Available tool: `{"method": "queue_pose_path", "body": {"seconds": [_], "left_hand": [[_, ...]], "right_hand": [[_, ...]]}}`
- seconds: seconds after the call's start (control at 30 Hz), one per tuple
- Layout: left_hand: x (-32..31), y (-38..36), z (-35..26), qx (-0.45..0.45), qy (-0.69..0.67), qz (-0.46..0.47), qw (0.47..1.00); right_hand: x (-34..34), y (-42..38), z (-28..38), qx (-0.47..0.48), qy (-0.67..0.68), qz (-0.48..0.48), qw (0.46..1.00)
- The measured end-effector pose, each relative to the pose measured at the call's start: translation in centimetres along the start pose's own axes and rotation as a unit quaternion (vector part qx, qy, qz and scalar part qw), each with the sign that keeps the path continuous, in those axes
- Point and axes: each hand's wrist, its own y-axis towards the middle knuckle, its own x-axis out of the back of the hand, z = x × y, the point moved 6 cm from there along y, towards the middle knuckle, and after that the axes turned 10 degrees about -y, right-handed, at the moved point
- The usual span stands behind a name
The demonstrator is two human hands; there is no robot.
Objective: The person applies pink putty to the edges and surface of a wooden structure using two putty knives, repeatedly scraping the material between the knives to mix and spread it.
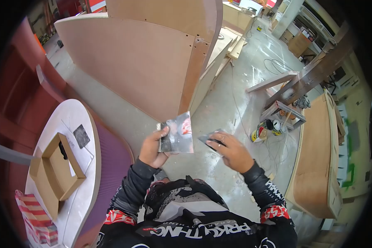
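Observation:
My left hand (pixel 151 148) grips a flat, square grey plate (pixel 178 140) by its left edge, thumb on top. Pale filler and a pink-red smear lie on the plate's upper face. To its right, my right hand (pixel 235 153) is closed around a flat scraper with a dark grip (pixel 205 139), its blade pointing left toward the plate. A small gap separates the scraper from the plate. Beyond both hands stands a large curved wooden panel (pixel 132 62) with a row of screw holes near its right edge.
At left, an oval white-topped table (pixel 96 165) bears an open cardboard box (pixel 58 165), a dark mesh sheet (pixel 82 136) and a striped bag (pixel 39 219). Paint cans (pixel 259 134) stand on the floor at right, near loose cables and a curved wooden piece (pixel 314 157).

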Motion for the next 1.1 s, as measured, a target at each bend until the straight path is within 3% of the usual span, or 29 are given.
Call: {"method": "queue_pose_path", "body": {"seconds": [0.03,0.1,0.2,0.27,0.33,0.4,0.5,0.53,0.57,0.63,0.7,0.77,0.8,0.83,0.87,0.9,0.93,0.97,1.0,1.03,1.1], "left_hand": [[-0.2,0.0,0.2,-0.002,-0.001,-0.003,1.0],[-0.9,0.0,0.1,-0.09,0.129,0.013,0.987],[-2.2,-0.7,2.7,-0.073,0.194,0.031,0.978],[-1.1,-0.3,4.3,-0.118,0.296,0.031,0.947],[-1.5,-0.5,5.0,-0.172,0.385,0.026,0.906],[-1.7,-1.5,6.6,-0.086,0.22,0.01,0.972],[-0.4,-0.9,7.3,-0.084,0.153,-0.01,0.985],[-0.6,-1.2,8.2,-0.03,0.089,-0.029,0.995],[-0.8,-1.1,8.3,-0.035,0.1,-0.023,0.994],[-0.8,-1.2,10.3,0.091,-0.02,0.021,0.995],[-0.3,-0.8,9.8,0.087,-0.02,0.027,0.996],[-0.3,-0.7,8.4,0.036,0.032,-0.02,0.999],[-0.9,-0.8,7.4,0.009,0.034,0.041,0.999],[-0.6,-1.1,7.2,0.006,0.048,0.042,0.998],[-1.1,-1.7,5.6,-0.199,0.247,0.058,0.946],[-2.3,-2.7,4.9,-0.39,0.419,0.071,0.817],[-7.0,-5.6,6.4,-0.435,0.45,0.206,0.752],[-7.4,-5.4,5.9,-0.438,0.45,0.2,0.752],[-8.9,-6.2,7.1,-0.49,0.579,0.31,0.573],[-9.1,-7.1,9.0,-0.508,0.674,0.398,0.358],[-8.6,-7.3,8.9,-0.484,0.694,0.387,0.368]], "right_hand": [[-0.1,-0.5,-0.7,-0.009,-0.016,0.044,0.999],[2.5,0.4,0.3,-0.017,0.005,0.012,1.0],[5.0,0.3,1.8,0.035,-0.036,-0.046,0.998],[2.3,-1.3,1.7,0.127,-0.067,0.097,0.985],[4.1,-1.4,2.4,0.119,-0.084,0.049,0.988],[4.3,-2.5,2.7,0.092,-0.074,0.022,0.993],[3.3,-4.9,2.5,0.06,-0.081,0.047,0.994],[4.5,-4.8,3.2,0.054,-0.068,-0.004,0.996],[4.1,-4.8,3.6,0.055,-0.071,-0.017,0.996],[3.3,-5.7,4.0,-0.002,0.061,-0.121,0.991],[1.2,-7.2,3.5,-0.023,0.077,-0.147,0.986],[-0.1,-9.5,1.1,-0.091,0.063,-0.094,0.989],[-0.1,-10.2,0.7,-0.088,0.059,-0.109,0.988],[-1.5,-11.6,-0.8,-0.24,0.235,-0.108,0.936],[-3.3,-12.6,-1.6,-0.373,0.402,-0.095,0.831],[-3.4,-12.0,-1.3,-0.368,0.405,-0.099,0.831],[-4.6,-11.9,-0.8,-0.398,0.663,-0.158,0.614],[-5.9,-11.7,0.3,-0.385,0.843,-0.193,0.323],[-7.6,-11.8,0.7,-0.382,0.862,-0.164,0.29],[-6.8,-11.4,1.4,-0.381,0.863,-0.157,0.292],[-3.9,-10.4,2.8,-0.378,0.825,-0.163,0.388]]}}
